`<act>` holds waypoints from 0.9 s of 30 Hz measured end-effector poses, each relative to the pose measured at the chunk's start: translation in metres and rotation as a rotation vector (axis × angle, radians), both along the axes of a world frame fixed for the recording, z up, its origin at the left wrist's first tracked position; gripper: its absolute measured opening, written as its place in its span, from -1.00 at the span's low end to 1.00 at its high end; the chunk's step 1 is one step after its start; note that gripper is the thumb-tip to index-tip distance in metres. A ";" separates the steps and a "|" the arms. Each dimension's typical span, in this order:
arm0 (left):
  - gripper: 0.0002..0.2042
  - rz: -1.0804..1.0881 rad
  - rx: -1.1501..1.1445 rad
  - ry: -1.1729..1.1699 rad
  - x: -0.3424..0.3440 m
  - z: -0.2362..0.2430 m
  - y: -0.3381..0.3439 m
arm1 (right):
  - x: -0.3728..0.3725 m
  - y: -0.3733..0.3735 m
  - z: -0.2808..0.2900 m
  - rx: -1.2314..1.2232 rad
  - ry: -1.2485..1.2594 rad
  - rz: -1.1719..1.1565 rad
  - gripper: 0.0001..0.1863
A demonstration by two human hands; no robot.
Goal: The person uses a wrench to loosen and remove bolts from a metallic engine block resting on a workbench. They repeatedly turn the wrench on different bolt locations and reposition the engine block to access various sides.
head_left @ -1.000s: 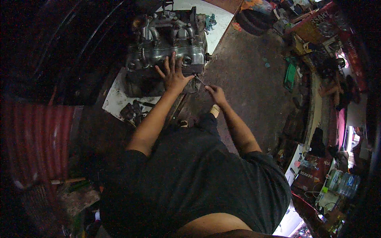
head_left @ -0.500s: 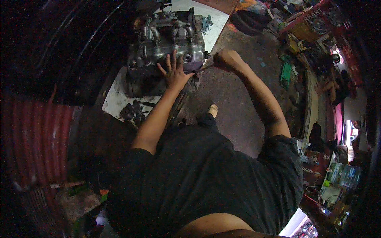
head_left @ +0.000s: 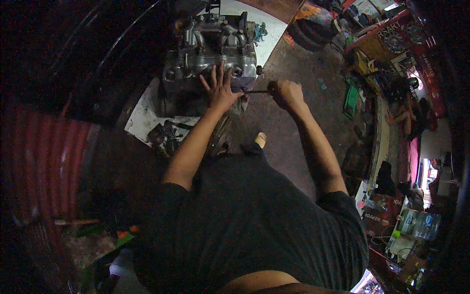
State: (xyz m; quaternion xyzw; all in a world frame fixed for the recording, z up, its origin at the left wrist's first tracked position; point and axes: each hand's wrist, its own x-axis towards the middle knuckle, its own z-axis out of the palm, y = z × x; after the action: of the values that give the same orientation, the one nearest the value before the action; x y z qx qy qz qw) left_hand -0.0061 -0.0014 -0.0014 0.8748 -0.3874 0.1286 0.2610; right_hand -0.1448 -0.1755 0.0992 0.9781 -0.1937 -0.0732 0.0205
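Shifted since half a second ago: right hand (head_left: 288, 94), slightly lower at upper right of centre, with the thin dark tool (head_left: 257, 91) swung from a slant to nearly level; left hand (head_left: 221, 94) in almost the same place on the grey metal engine (head_left: 204, 61). Right hand closed around the outer end of the tool; left hand open, fingers spread over the near side of the engine, thumb beside the tool's inner end. Seating of that end too small to make out. Beyond the fingers, at upper centre, bulk of the engine, on a white board (head_left: 139, 117). Farther out, dark metal parts (head_left: 164, 137) on the board's lower-left portion, a teal piece (head_left: 260, 32) toward upper right, and a green object (head_left: 350, 100) at right. Chief risk, as judged here: slipping of the tool under load, from poor seating or an off-line pull, with possible scraping of knuckles or a knock to the nearby thumb; also possible, rocking of the engine from too light a brace.
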 end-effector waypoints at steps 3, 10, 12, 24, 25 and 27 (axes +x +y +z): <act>0.02 -0.002 -0.008 -0.014 0.001 -0.002 0.001 | -0.029 0.000 -0.041 0.262 -0.059 -0.210 -0.77; 0.07 -0.030 -0.028 -0.036 0.000 -0.002 -0.001 | -0.054 0.014 -0.170 1.204 -0.492 -0.426 -0.72; 0.08 -0.009 0.011 -0.019 0.000 0.003 0.003 | -0.050 0.030 -0.165 1.317 -0.506 -0.470 -0.67; 0.08 0.042 -0.004 -0.035 -0.001 0.002 -0.005 | -0.031 0.055 -0.209 1.691 -0.761 -0.589 -0.65; 0.08 0.049 0.011 -0.019 -0.002 0.003 -0.005 | -0.031 0.057 -0.211 1.659 -0.752 -0.593 -0.65; 0.08 0.063 0.041 0.013 -0.003 0.004 -0.006 | -0.030 0.054 -0.216 1.633 -0.737 -0.567 -0.65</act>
State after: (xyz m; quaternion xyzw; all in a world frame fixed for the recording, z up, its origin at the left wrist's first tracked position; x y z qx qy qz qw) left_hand -0.0087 -0.0073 0.0029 0.8925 -0.3607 0.1231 0.2413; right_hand -0.1747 -0.1216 -0.1171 0.5674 -0.3076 0.1257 -0.7534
